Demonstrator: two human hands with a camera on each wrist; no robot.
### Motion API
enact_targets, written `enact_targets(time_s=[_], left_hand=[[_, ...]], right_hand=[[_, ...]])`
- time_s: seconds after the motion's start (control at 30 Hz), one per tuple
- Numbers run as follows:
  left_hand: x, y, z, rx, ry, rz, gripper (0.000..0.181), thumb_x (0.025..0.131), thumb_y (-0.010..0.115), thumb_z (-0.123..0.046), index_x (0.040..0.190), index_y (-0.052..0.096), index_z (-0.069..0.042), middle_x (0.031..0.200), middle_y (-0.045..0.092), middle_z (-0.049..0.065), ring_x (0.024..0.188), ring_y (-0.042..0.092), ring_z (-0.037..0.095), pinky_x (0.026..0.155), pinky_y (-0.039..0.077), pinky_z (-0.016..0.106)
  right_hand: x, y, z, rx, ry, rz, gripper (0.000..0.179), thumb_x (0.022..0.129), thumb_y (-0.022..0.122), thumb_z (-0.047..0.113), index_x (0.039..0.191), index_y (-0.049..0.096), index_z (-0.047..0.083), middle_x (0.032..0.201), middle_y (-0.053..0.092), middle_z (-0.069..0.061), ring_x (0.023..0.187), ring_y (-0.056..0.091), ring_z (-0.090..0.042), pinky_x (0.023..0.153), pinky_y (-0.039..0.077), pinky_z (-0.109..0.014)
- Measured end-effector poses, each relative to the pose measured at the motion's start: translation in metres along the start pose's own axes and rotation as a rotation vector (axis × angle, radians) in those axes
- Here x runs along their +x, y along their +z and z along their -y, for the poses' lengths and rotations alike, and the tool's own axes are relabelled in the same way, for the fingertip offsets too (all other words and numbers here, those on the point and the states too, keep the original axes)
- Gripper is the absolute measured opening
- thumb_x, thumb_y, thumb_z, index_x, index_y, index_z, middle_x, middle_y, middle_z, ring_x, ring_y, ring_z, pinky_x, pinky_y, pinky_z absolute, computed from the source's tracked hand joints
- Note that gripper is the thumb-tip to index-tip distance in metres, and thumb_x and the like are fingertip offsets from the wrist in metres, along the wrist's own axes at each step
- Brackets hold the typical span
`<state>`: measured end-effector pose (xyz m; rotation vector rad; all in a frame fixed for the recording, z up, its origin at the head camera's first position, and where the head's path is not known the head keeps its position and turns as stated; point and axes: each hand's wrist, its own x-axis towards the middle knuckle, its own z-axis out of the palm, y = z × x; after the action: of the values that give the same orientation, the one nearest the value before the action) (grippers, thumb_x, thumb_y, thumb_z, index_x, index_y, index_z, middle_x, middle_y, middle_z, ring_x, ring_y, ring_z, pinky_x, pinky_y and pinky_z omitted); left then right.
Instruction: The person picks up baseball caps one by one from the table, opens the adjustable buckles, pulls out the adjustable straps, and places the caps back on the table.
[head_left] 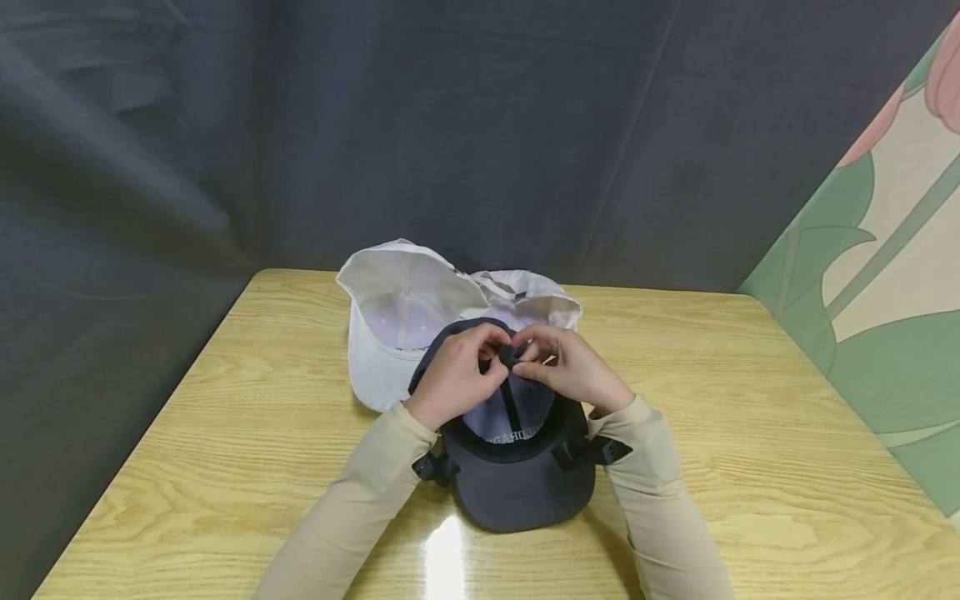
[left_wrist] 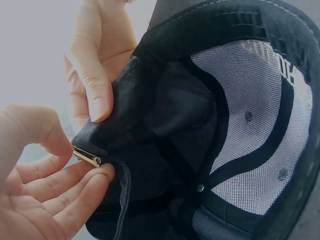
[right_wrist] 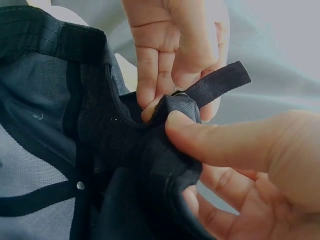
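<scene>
A dark baseball cap (head_left: 525, 498) lies upside down with its brim toward me, pale lettering showing inside its front. At its back opening my left hand (head_left: 461, 377) pinches a small metal buckle (left_wrist: 86, 157) on the adjustment strap. Close beside it, my right hand (head_left: 572, 364) grips the cap's rear band, thumb on the inner side. The strap's loose end (right_wrist: 225, 84) sticks out past the left fingers in the right wrist view. Part of the buckle is hidden by the fingers and cloth.
Behind the dark cap are a white cap (head_left: 378, 375) on the left and another light cap (head_left: 525, 282) at its right. All are on a wooden table (head_left: 750, 467). A dark curtain (head_left: 465, 133) hangs along the back, and a floral panel (head_left: 877, 275) stands at right.
</scene>
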<state>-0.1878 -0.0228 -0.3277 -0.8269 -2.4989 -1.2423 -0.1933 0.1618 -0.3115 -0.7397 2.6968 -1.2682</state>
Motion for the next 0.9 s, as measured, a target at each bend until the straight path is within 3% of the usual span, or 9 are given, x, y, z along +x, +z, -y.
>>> enact_targets(time_s=[0.67,0.9], left_hand=[[0.001,-0.002,0.001,-0.049,-0.014,-0.007,0.022,0.08,0.059,-0.003,0.101,0.063,-0.005,0.091,0.067,0.009,0.08,0.064,0.017,0.074,0.052,0.026],[0.004,-0.01,0.003,-0.196,-0.064,-0.152,0.024,0.083,0.047,0.008,0.092,0.066,-0.004,0.087,0.07,0.01,0.078,0.068,0.018,0.068,0.052,0.022]], right_hand=[[0.001,-0.001,-0.002,0.031,0.004,0.009,0.025,0.085,0.065,0.005,0.109,0.06,0.003,0.078,0.064,-0.011,0.066,0.057,-0.007,0.058,0.043,-0.023],[-0.002,-0.01,-0.006,0.036,-0.04,0.015,0.052,0.083,0.066,-0.001,0.132,0.051,0.005,0.076,0.06,-0.009,0.062,0.053,-0.007,0.056,0.042,-0.021]])
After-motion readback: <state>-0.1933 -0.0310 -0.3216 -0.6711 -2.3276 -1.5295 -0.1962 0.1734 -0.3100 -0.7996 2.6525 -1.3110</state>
